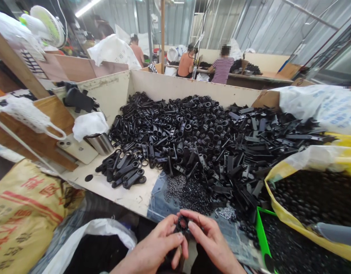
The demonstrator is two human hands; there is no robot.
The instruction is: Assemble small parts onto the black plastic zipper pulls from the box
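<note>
My left hand (158, 247) and my right hand (211, 241) meet at the bottom centre, fingers pinched together around a small black plastic part (182, 224). Both hands grip it just below the near edge of the worktable (126, 192). Beyond them lies a small heap of tiny dark screws or pins (189, 192) on a blue cloth. A huge pile of black plastic parts (204, 140) fills the table. A smaller group of finished-looking black pieces (125, 171) lies apart at the left.
A metal cup (101, 144) with a white bag and a phone (78, 149) stand at the table's left. A yellow sack (312, 198) of black round pieces and a green bin (261, 236) sit at right. A tan sack (24, 213) is at left. Several people work at a far bench.
</note>
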